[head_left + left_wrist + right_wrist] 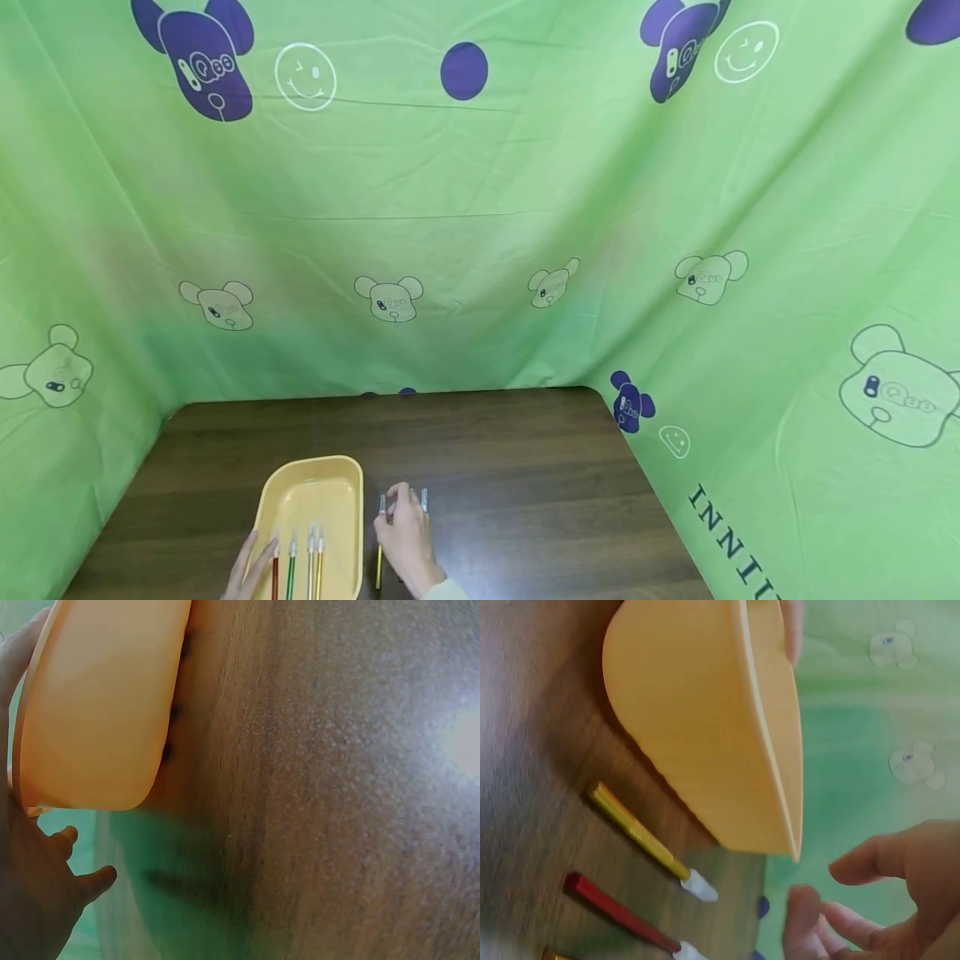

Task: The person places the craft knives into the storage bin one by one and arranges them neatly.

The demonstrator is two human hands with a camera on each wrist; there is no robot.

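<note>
My left hand (246,571) holds the left rim of a yellow plastic tray (315,497), with digits on both sides of the rim. Inside lie several capped craft knives, among them a red one (275,575), a green one (291,573) and a gold one (319,571). My right hand (407,537) hovers just right of the tray, over more knives on the table. Its thumb and forefinger are apart, with nothing visible between them. Beneath it in the right wrist view are a gold craft knife (641,834), a red craft knife (622,911) and part of another gold one.
The dark wooden table (525,475) reaches back and to the right of the hands. Green printed cloth (465,333) hangs behind it and along both sides. A bright light reflection (469,742) shows on the tabletop in the left wrist view.
</note>
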